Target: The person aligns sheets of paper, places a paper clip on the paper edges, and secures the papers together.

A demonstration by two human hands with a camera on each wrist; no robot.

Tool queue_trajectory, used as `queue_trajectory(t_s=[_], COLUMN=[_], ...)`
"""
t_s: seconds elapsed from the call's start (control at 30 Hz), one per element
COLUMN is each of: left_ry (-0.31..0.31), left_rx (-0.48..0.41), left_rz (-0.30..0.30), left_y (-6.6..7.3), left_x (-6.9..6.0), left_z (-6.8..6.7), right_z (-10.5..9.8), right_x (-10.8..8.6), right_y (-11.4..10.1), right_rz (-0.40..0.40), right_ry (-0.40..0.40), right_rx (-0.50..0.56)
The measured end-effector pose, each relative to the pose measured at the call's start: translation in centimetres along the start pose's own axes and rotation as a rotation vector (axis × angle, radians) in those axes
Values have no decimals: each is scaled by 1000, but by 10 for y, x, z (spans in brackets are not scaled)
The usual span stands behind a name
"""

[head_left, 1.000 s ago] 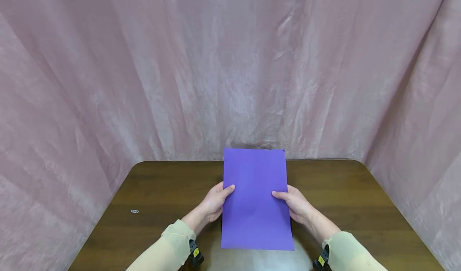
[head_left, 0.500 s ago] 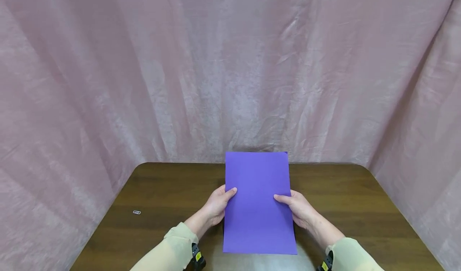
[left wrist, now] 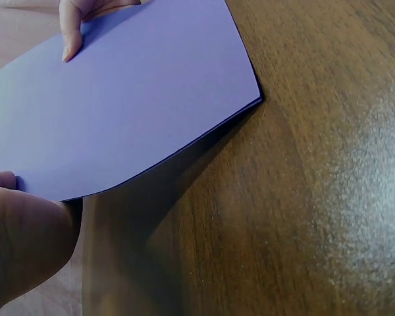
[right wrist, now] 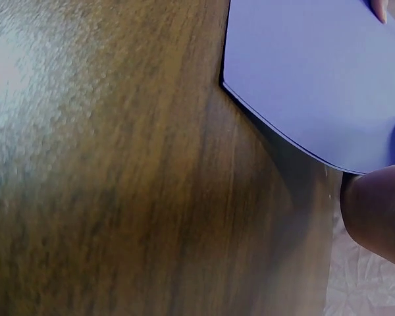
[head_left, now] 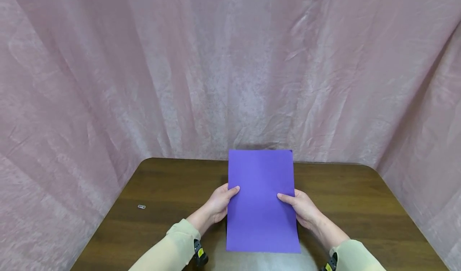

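Very little has changed over the last second: the purple paper sits in the same hold, and the slight shift of everything in the head view, tabletop included, looks like the head moving rather than the hands. The left hand grips the paper's left edge and the right hand grips its right edge, each with the thumb laid on the front face. Each hand pinches the paper between that thumb and the fingers behind; how those hidden fingers lie, spread or together, I cannot tell. The paper is upright in the middle of the view, tilted back over the wooden table, with its top edge reaching up against the pink curtain in the picture. Both wrist views show the lower part bowing a little and a doubled line along the border, so there seems to be more than one layer, though how many is unclear. A lower corner comes down close to the wood; whether it touches is hard to say. A paper clip lies to the left, well apart from both hands. With the grip unchanged, the work appears to be at a steady holding stage, the paper unfolded and the clip unattached.
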State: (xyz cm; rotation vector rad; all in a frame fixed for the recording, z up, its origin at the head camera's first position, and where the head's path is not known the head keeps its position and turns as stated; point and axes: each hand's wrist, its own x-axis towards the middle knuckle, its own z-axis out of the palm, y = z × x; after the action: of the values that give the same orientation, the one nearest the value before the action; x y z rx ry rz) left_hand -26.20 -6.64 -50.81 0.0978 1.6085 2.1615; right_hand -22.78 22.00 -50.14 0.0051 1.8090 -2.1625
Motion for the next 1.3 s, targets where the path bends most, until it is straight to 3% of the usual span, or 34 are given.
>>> queue_trajectory(t_s=[0.27,0.77,0.9,1.07,1.2,1.3], left_ry=[-7,5,42,119,205,265], left_rx=[-2,93,203,388,661,899], left_rz=[-10,3,59,173,250,271], left_y=[-3,4,8,19,28,34], left_x=[-8,-10,-18,-34,-52,-67], left_z=[-7,-16,-28,-53,-75,-92], right_z=[5,3,2,0,-2,-3], right_x=[0,-2,-2,-2,-3,-4], right_y=[6,3,4,3,4,6], right_rz=[20,23,22,19,17,21], right_ry=[-19,-13,-22,-20,-16,-30], right_rx=[28,11,14,24,20,11])
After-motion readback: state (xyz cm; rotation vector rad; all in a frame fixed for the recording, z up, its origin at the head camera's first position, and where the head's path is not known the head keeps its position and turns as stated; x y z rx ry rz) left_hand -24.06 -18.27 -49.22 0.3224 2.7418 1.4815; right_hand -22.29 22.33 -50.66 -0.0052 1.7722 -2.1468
